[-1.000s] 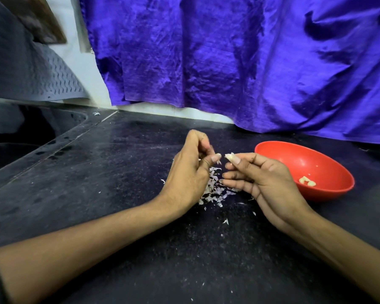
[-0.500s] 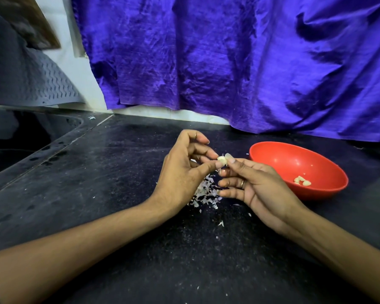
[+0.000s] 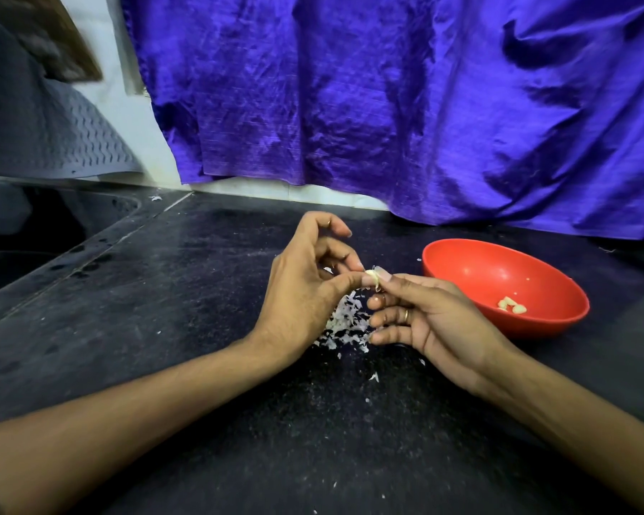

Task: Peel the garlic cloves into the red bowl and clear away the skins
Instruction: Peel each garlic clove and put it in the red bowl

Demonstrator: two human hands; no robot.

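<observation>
A small pale garlic clove [image 3: 373, 275] is pinched between the fingertips of both hands above the dark counter. My left hand [image 3: 305, 291] holds it with thumb and a finger, the other fingers curled above. My right hand [image 3: 428, 321] pinches it from the right with thumb and forefinger. Below the hands lies a pile of white garlic skins [image 3: 344, 325]. The red bowl [image 3: 461, 269] stands to the right, with a few peeled cloves [image 3: 511, 305] inside.
A purple cloth [image 3: 387, 105] hangs behind the black counter [image 3: 201, 310]. A sink [image 3: 23, 236] lies at the far left, with a grey textured mat [image 3: 34, 135] above it. Stray skin flecks dot the counter near the pile.
The left hand's fingers have uncurled and spread, and its thumb has come onto the clove. Both hands stay together over the skin pile.
</observation>
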